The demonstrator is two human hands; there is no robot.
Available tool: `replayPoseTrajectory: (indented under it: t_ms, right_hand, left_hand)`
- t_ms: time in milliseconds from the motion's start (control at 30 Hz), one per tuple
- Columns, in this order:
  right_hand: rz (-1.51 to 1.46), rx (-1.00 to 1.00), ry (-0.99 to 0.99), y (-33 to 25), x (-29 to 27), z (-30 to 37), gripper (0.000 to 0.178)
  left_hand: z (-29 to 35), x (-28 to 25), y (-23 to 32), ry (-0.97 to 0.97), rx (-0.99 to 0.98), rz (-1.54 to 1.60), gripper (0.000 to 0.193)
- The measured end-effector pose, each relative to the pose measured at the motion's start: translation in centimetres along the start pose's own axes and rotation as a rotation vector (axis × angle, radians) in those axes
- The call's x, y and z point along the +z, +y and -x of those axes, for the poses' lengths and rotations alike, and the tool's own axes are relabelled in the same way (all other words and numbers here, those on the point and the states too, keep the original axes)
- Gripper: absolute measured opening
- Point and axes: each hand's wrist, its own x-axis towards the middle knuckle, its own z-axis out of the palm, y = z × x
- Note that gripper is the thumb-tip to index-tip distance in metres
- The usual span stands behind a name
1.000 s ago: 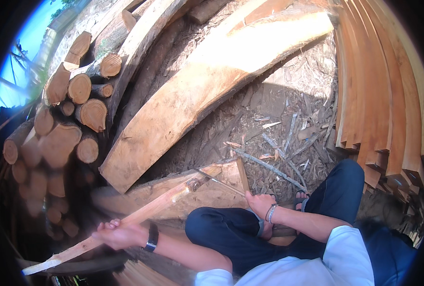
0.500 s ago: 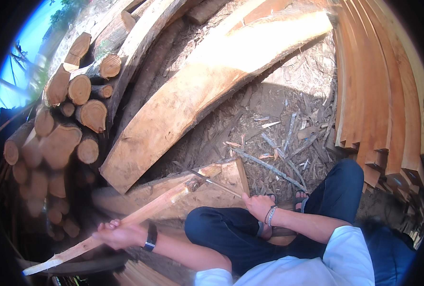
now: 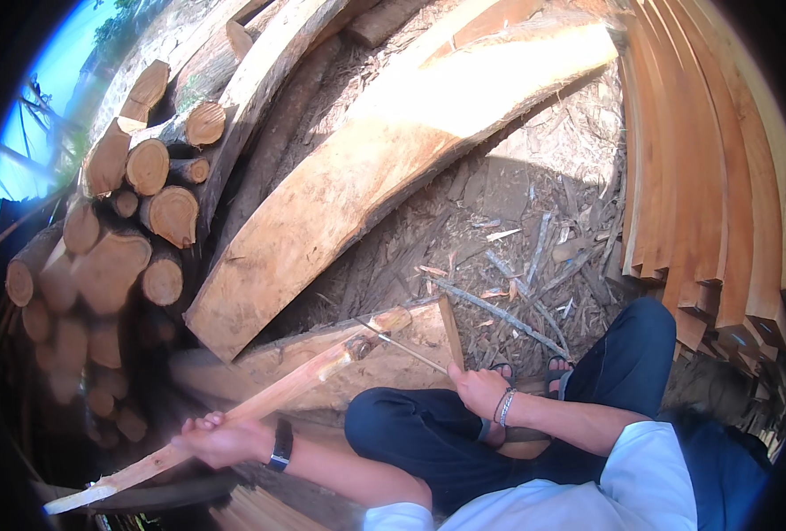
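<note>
My left hand is closed around a long, partly peeled wooden pole, which slants from the lower left up to the right. Its far end rests over a thick wood block, with a dark knot near that end. In my right hand is a long, thin tool that looks like a machete, seen nearly edge-on. Its blade lies across the pole near the knot; whether it cuts into the wood I cannot tell.
A big sawn slab lies slanted ahead. Cut logs are stacked at the left, long planks at the right. Bark chips and thin sticks litter the ground before my feet. My bent knee is close to the pole.
The blade has drawn back a little toward me; its tip reached farther past the pole before. My right hand has shifted slightly down and to the right. The pole has barely moved.
</note>
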Motion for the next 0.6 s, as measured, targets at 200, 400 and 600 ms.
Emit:
replayPoseTrajectory:
  t_ms: [200,400,600]
  right_hand:
    - [-0.042,0.103,-0.030,3.2,2.0,-1.3,0.021]
    - [-0.023,0.128,-0.101,3.2,2.6,-1.7,0.022]
    - [-0.057,0.113,-0.152,3.2,0.7,-1.7,0.022]
  left_hand:
    - [0.2,0.2,-0.1,-0.012,-0.009,-0.011,0.040]
    - [0.5,0.1,-0.2,-0.057,-0.017,0.019,0.046]
    - [-1.0,-0.9,-0.9,-0.212,-0.075,0.159,0.043]
